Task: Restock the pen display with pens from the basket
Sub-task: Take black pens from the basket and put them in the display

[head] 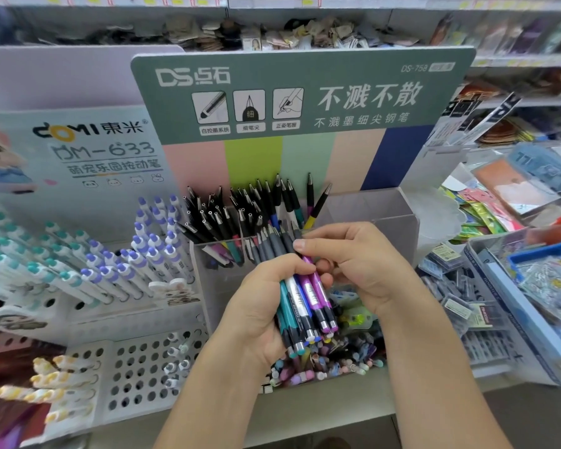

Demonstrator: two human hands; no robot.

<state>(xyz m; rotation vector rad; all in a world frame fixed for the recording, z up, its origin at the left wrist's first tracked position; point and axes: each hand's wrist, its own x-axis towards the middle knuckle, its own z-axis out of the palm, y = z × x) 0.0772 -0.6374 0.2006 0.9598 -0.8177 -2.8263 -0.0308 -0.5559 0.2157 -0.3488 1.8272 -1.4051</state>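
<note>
My left hand [256,299] grips a bundle of pens [302,296] with grey grips and teal, blue, white and purple barrels, tips pointing away from me. My right hand [360,260] pinches the grip end of one purple pen in that bundle between thumb and fingers. Both hands hover just in front of the clear acrylic pen display [386,218] under the green DS sign [305,92]. Its left compartments hold many black-gripped pens [237,212] standing tip up; the right compartment looks bare. No basket is visible.
A white DOMI rack [136,367] with purple and teal capped pens [104,267] stands at left. Mixed small pens and erasers [331,361] lie below my hands. Blue and clear boxes of packaged stationery [531,286] crowd the right. Shelves of goods run behind.
</note>
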